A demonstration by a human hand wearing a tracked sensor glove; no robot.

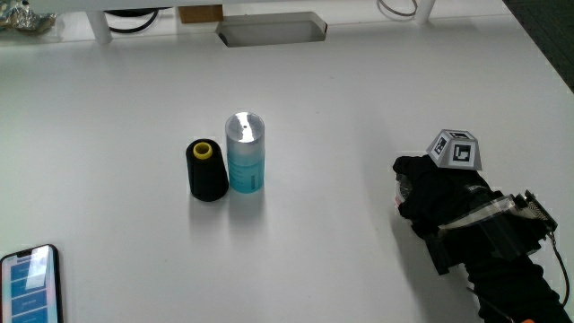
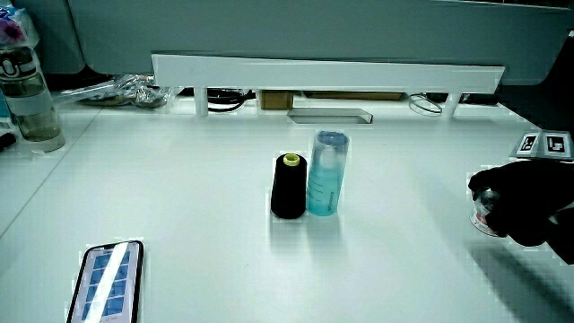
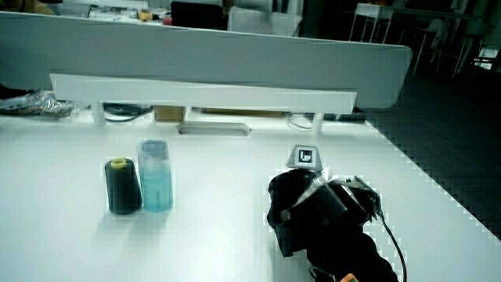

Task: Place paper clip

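Observation:
The gloved hand (image 1: 439,202) rests low on the white table (image 1: 341,242) near its edge, well away from the bottle and spool, with the patterned cube (image 1: 455,150) on its back. Its fingers curl down onto a small pale item with a reddish spot, the paper clip (image 1: 401,196), which touches the table. In a side view the clip (image 2: 484,218) peeks out under the fingertips of the hand (image 2: 525,202). In a side view the hand (image 3: 301,204) hides the clip entirely.
A black thread spool (image 1: 206,170) with a yellow core stands touching a clear blue bottle (image 1: 244,152) mid-table. A phone (image 1: 30,283) lies at the table's edge near the person. A water bottle (image 2: 27,90) and a cable slot (image 1: 269,31) sit near the partition.

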